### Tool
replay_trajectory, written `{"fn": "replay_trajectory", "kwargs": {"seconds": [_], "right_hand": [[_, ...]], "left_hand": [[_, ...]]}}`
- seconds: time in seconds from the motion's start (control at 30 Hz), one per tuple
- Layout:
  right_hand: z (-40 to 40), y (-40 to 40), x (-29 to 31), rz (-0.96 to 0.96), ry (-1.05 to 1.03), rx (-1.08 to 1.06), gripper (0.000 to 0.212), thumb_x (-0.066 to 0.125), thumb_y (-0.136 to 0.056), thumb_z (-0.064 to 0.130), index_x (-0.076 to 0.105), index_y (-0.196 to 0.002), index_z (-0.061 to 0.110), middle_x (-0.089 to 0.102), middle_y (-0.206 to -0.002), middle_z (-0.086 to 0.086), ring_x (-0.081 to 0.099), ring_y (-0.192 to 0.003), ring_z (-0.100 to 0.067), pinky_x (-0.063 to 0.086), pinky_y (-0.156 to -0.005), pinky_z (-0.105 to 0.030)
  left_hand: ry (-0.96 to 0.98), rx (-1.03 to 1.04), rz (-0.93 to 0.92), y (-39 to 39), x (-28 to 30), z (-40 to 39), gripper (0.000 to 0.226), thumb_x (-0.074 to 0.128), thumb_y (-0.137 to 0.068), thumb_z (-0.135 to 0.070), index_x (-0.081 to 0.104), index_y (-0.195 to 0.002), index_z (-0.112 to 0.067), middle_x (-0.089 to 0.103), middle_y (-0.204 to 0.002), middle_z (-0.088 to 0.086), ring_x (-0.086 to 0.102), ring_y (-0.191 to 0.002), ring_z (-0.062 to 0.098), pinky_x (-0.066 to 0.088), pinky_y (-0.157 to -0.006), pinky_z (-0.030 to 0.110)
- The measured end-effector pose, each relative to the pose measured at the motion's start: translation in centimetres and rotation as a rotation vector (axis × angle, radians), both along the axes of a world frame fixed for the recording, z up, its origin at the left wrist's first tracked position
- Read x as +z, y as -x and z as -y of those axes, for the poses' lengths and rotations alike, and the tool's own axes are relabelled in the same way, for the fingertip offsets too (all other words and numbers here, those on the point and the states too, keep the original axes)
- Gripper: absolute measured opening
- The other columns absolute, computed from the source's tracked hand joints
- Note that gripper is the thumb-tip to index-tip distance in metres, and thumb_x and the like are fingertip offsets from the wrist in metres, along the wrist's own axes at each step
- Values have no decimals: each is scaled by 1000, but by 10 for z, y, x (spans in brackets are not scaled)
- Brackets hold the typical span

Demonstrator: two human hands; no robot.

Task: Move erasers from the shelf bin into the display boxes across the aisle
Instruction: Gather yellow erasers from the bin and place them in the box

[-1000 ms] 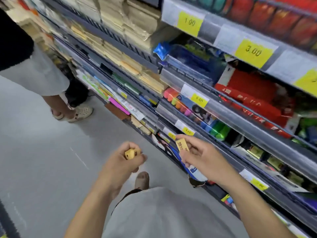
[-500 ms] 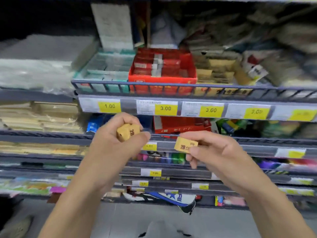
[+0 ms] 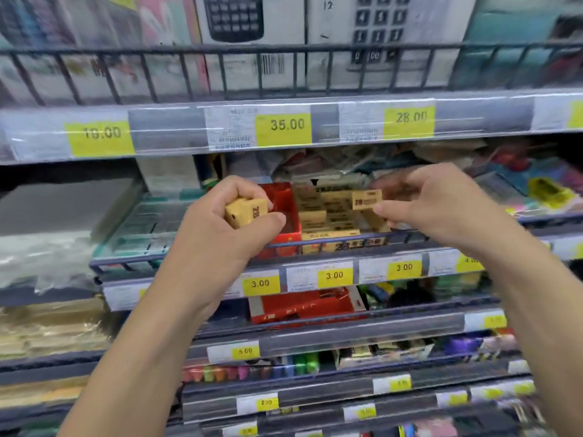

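Two tan erasers, one pinched in each hand (left (image 3: 233,216), right (image 3: 435,206)), before railed shelves (image 3: 315,241).

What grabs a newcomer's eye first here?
Two bare hands mid-frame at the shelf: the left hand clutches tan erasers, the right hand pinches one eraser above the tan display box. Yellow price tags line the shelf edges.
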State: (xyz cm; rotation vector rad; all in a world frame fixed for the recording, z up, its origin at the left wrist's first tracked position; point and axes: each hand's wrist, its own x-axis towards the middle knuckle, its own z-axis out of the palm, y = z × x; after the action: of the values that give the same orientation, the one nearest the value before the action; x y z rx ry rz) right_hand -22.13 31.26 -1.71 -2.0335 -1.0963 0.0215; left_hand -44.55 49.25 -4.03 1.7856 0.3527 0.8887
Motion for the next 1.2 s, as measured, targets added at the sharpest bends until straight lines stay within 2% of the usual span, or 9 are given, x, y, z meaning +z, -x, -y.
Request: {"fn": "replay_trajectory", "kwargs": {"seconds": [0.13,0.27,0.4,0.5,0.63,0.83,0.97,1.1,1.2], "right_hand": [[-18,-6,4,263,350,-105,30,67,-86,27,71,-115,30,70,-70,3,64,-63,-12,52,-62,-29],[-26,-9,4,430,544,-104,28,63,-90,29,68,-117,29,70,-101,-7,62,-91,-26,53,-78,-32],[-28,-16,-1,478,583,-75,27,66,-89,44,70,-112,32,64,-115,-3,54,-107,-25,52,-88,-37],[-26,-21,-2,465,533,-53,34,69,-81,61,69,-103,36,60,-102,6,45,-99,-16,48,-85,-33],[-27,-25,-4,524,548,-13,32,66,-84,59,59,-108,39,60,-105,5,42,-98,-11,48,-88,-35],[-27,-29,-2,497,552,55,31,65,-83,62,61,-106,42,59,-101,13,47,-86,-8,46,-75,-27],[-31,-31,2,504,637,118,26,66,-85,58,62,-105,42,60,-100,21,47,-74,4,32,-56,-10],[-34,-32,0,485,632,81,27,67,-82,60,60,-102,44,56,-101,16,51,-81,-5,33,-56,-14],[-33,-31,-3,545,621,71,24,63,-84,61,59,-100,43,54,-106,14,45,-93,-8,32,-65,-27]], "left_hand": [[2,22,-30,-8,3,-4,24,81,-69,-44,67,-82,-31,57,-65,-15,50,-58,10,47,-54,26],[24,49,-36,-16,-1,-8,19,87,-80,-26,70,-82,-33,59,-65,-18,51,-57,6,48,-57,26],[52,36,-18,-21,-3,-13,20,86,-83,-21,70,-80,-33,58,-63,-20,50,-55,3,45,-51,18],[58,15,-14,-24,-3,-15,20,86,-84,-20,70,-79,-32,58,-60,-19,51,-52,1,44,-50,16],[70,2,-13,-30,-1,-15,15,85,-74,-31,71,-80,-32,60,-59,-17,54,-53,2,47,-51,18],[73,-8,-44,-36,2,-15,15,80,-71,-39,71,-81,-34,62,-60,-10,56,-56,11,48,-55,28],[72,0,-69,-37,2,-14,17,82,-73,-40,72,-84,-32,65,-63,-7,62,-61,13,51,-60,34],[86,-25,-75,-38,2,-12,14,84,-76,-36,71,-81,-32,65,-62,-10,61,-57,8,50,-57,28],[89,-26,-83,-40,3,-8,17,81,-70,-41,71,-81,-32,64,-61,-9,59,-57,10,47,-58,32]]}}
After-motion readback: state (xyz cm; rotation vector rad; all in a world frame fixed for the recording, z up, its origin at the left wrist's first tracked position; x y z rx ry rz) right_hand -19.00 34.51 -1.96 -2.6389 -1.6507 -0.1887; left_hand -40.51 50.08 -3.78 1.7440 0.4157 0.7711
